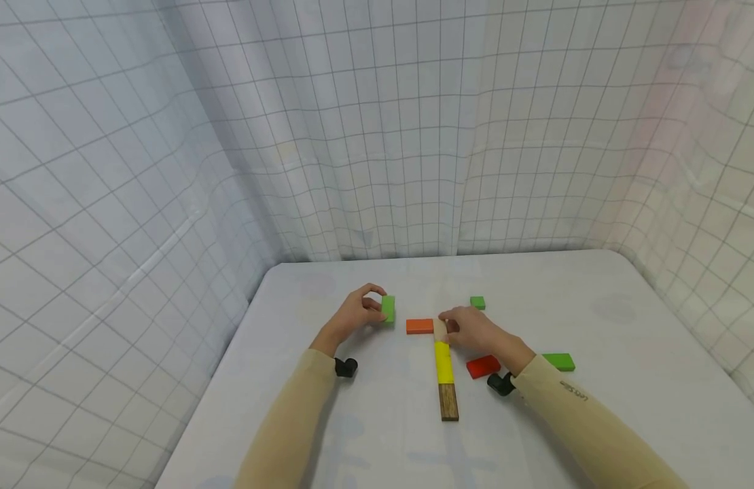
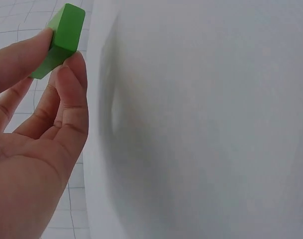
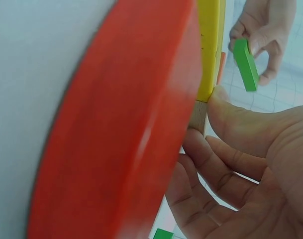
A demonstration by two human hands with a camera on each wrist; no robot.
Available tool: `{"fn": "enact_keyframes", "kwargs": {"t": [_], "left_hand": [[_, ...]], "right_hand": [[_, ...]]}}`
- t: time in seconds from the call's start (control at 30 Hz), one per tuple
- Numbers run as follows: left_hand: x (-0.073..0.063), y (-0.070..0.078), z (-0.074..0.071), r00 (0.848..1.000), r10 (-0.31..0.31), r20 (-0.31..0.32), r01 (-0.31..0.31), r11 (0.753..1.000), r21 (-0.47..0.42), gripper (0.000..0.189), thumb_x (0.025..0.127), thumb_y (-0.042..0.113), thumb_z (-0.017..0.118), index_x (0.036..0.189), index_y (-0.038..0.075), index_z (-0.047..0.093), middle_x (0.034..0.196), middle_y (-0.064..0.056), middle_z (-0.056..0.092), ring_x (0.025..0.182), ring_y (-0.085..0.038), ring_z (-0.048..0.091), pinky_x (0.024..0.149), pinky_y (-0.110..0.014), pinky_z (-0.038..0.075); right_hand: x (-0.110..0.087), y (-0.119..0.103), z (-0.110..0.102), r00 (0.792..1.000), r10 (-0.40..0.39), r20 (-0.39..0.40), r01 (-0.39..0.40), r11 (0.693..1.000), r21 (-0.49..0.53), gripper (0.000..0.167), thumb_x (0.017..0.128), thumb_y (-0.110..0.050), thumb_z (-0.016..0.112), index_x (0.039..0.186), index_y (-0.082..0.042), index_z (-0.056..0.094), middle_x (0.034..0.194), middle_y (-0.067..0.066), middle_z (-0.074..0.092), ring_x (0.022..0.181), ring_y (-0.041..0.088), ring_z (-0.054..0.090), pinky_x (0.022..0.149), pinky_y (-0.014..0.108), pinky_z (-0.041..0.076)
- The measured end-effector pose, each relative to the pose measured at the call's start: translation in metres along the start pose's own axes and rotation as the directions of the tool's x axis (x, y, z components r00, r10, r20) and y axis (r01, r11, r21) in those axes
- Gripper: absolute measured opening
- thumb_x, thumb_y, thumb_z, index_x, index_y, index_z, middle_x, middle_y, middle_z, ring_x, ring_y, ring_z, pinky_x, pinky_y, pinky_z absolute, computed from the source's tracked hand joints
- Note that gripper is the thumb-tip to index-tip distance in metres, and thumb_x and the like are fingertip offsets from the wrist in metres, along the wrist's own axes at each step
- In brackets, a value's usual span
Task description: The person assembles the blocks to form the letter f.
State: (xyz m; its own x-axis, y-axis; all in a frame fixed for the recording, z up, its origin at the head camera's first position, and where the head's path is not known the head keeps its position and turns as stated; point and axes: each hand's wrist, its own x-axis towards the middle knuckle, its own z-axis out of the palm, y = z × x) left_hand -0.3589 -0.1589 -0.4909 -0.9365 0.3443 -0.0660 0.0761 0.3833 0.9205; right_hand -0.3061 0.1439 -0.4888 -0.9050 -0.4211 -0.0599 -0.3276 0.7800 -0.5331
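My left hand [image 1: 352, 314] pinches a green block [image 1: 387, 309] between thumb and fingers, lifted off the table, as the left wrist view shows. My right hand [image 1: 475, 331] pinches a pale plain-wood block [image 1: 439, 329], its thumb near the seam with a yellow block [image 1: 443, 363]. Pale wood, yellow and a dark brown wooden block [image 1: 448, 402] lie end to end in one line. An orange block [image 1: 419, 327] lies crosswise, its right end against the pale block. The right fingers hide part of the pale block.
A red block [image 1: 483, 367] lies beneath my right wrist and fills much of the right wrist view. Behind my right hand is a small green block [image 1: 477, 303]. Another green block [image 1: 559, 362] is partly covered by the right sleeve. White gridded curtains [image 1: 377, 136] surround the white table [image 1: 279, 305].
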Motion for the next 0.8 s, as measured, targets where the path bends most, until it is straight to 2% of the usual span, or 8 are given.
{"fn": "enact_keyframes", "kwargs": {"t": [0.2, 0.47, 0.63, 0.8], "left_hand": [[0.009, 0.006, 0.010, 0.999, 0.020, -0.041, -0.021, 0.999, -0.040, 0.045, 0.085, 0.005, 0.079, 0.125, 0.018, 0.061, 0.099, -0.011, 0.069, 0.090, -0.024, 0.064, 0.078, -0.033, 0.051], [0.018, 0.017, 0.025, 0.999, 0.048, -0.025, -0.049, 0.998, -0.041, 0.046, 0.085, 0.007, 0.080, 0.125, 0.018, 0.061, 0.099, -0.011, 0.069, 0.091, -0.023, 0.064, 0.080, -0.035, 0.052], [0.024, 0.026, 0.034, 0.999, 0.042, -0.032, -0.043, 0.999, -0.019, 0.045, 0.085, 0.009, 0.081, 0.124, 0.020, 0.060, 0.100, -0.010, 0.069, 0.092, -0.024, 0.064, 0.081, -0.036, 0.050], [0.034, 0.033, 0.043, 0.998, 0.049, -0.037, -0.050, 0.999, -0.015, 0.044, 0.086, 0.009, 0.080, 0.123, 0.020, 0.060, 0.101, -0.009, 0.068, 0.093, -0.024, 0.063, 0.082, -0.036, 0.052]], "right_hand": [[0.001, -0.001, 0.003, 1.000, 0.004, 0.009, -0.004, 1.000, 0.001, 0.051, 0.090, -0.017, 0.079, 0.135, -0.002, 0.062, 0.084, -0.001, 0.059, 0.079, 0.018, 0.052, 0.070, 0.030, 0.047], [0.001, -0.001, 0.005, 1.000, 0.021, 0.002, -0.021, 1.000, 0.014, 0.052, 0.089, -0.016, 0.079, 0.136, -0.002, 0.061, 0.087, -0.002, 0.060, 0.080, 0.018, 0.052, 0.072, 0.031, 0.048], [-0.001, -0.002, 0.002, 0.999, 0.032, -0.011, -0.032, 0.999, 0.013, 0.058, 0.089, -0.017, 0.079, 0.140, 0.001, 0.057, 0.091, 0.000, 0.063, 0.082, 0.018, 0.054, 0.075, 0.032, 0.051], [-0.001, -0.001, 0.001, 0.998, 0.066, -0.022, -0.066, 0.998, -0.011, 0.054, 0.088, -0.019, 0.080, 0.135, 0.001, 0.061, 0.096, 0.003, 0.066, 0.083, 0.019, 0.056, 0.079, 0.034, 0.054]]}}
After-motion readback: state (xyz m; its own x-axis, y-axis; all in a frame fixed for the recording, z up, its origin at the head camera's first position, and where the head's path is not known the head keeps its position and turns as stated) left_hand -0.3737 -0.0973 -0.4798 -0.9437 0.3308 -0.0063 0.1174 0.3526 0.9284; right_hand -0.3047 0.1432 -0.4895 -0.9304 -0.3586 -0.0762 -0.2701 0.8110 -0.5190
